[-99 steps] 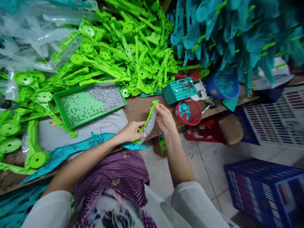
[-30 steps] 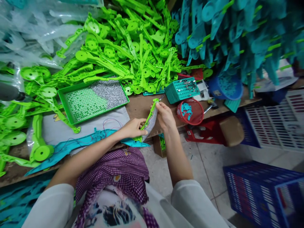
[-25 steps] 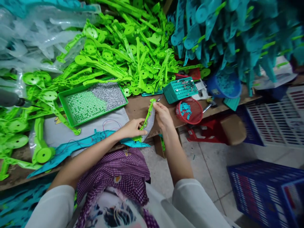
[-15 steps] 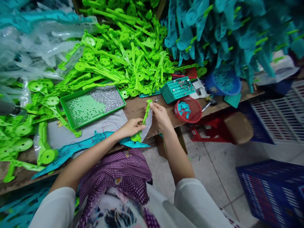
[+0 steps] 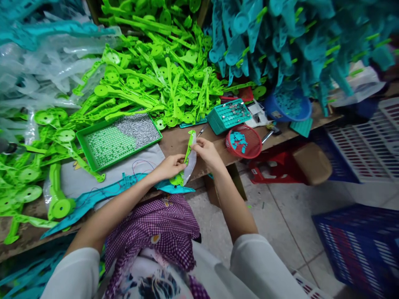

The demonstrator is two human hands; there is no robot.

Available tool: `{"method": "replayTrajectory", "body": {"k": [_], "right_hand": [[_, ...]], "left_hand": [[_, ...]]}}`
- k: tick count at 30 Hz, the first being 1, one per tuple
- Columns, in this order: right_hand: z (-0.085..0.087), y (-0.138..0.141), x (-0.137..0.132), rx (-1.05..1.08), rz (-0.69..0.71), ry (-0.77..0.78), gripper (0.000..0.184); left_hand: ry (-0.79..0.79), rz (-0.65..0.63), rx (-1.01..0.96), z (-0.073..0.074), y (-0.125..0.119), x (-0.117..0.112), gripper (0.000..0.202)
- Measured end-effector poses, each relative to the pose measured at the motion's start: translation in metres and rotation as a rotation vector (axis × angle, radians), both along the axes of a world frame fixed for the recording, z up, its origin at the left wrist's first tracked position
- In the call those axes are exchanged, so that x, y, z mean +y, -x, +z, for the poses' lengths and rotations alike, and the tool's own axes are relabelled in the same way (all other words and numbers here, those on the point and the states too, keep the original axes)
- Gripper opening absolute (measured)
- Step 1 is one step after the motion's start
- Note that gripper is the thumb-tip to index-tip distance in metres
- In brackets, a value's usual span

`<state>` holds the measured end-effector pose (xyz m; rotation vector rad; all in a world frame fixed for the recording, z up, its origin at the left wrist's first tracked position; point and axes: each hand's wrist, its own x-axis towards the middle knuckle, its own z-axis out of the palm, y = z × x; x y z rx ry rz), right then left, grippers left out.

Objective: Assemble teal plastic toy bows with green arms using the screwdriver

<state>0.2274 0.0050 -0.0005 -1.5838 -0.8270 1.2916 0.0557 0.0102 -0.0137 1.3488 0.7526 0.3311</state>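
Observation:
Both hands are at a green plastic part point(image 5: 189, 146) with a clear, curved plastic piece point(image 5: 190, 167) along its right side. My left hand point(image 5: 172, 166) grips its middle from the left. My right hand point(image 5: 205, 151) is closed at the upper right edge, fingertips pressed to the clear piece. Beneath my left wrist lies a long blue plastic shell point(image 5: 102, 192) with thin red wires, on a grey cloth point(image 5: 146, 159). A green tray point(image 5: 102, 147), part filled with small silvery screws, stands just beyond.
Green parts point(image 5: 156, 74) are heaped at the back, clear pieces point(image 5: 40, 79) at far left. Stacked teal trays point(image 5: 229, 116), a red basket point(image 5: 254, 143) and a blue basin point(image 5: 304, 112) line the right. Teal shells point(image 5: 289, 33) hang or pile above; blue crates point(image 5: 358, 245) stand on the floor.
The view has shifted slightly. My right hand has slid a little down along the clear piece from near the top end; my left hand keeps its grip.

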Motion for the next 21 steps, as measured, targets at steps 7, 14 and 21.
{"method": "replayTrajectory", "body": {"k": [7,14,21], "right_hand": [[0.003,0.0,-0.002,0.093,0.033,0.042,0.038],[0.006,0.0,-0.006,0.152,0.02,0.047,0.039],[0.006,-0.001,-0.01,0.148,0.019,0.0,0.038]], "left_hand": [[0.274,0.371,-0.043,0.016,-0.006,0.011,0.032],[0.246,0.48,-0.021,0.03,-0.024,0.033,0.026],[0.105,0.425,-0.011,0.024,-0.03,0.038,0.035]]}}
